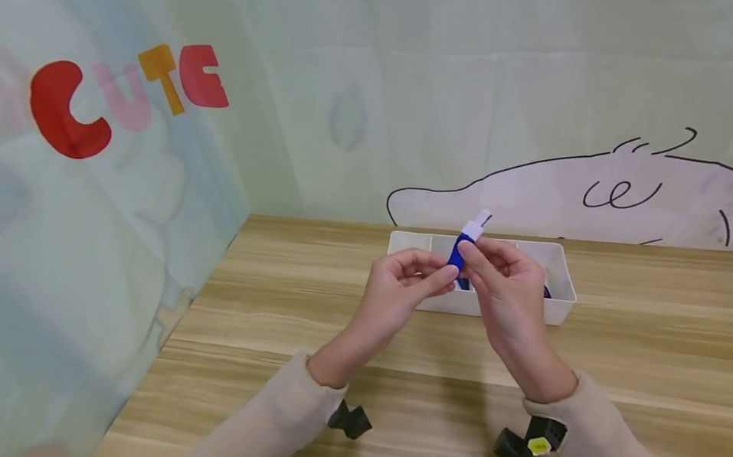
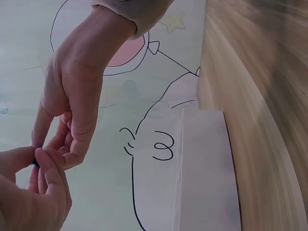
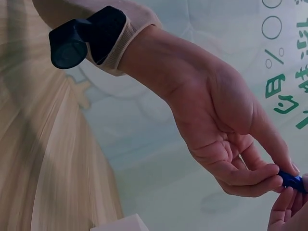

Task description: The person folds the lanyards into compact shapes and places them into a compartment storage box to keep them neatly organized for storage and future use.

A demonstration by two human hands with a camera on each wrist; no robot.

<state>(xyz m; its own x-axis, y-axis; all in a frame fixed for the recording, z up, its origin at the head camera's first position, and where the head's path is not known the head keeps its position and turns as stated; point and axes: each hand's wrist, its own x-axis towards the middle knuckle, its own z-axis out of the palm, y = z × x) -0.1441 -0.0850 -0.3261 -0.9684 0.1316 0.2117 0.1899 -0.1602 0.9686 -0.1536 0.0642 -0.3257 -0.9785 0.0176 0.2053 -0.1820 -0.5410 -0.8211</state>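
A small blue tube with a narrow white top (image 1: 469, 236) is held up over the white tray, its white end pointing up and slightly right. My left hand (image 1: 400, 287) pinches its lower end between thumb and fingers. Higher on the blue part, just below the white collar, my right hand (image 1: 511, 294) grips it with the thumb in front. In the right wrist view a short stretch of the blue tube (image 3: 291, 180) shows between the fingertips of both hands. Fingers hide most of it in the left wrist view.
Behind the hands, a white divided tray (image 1: 563, 289) stands near the back edge of the wooden table (image 1: 287, 303). Some dark blue items (image 1: 547, 292) lie in it, partly hidden. A printed cloth backdrop (image 1: 366, 128) hangs behind and at the left.
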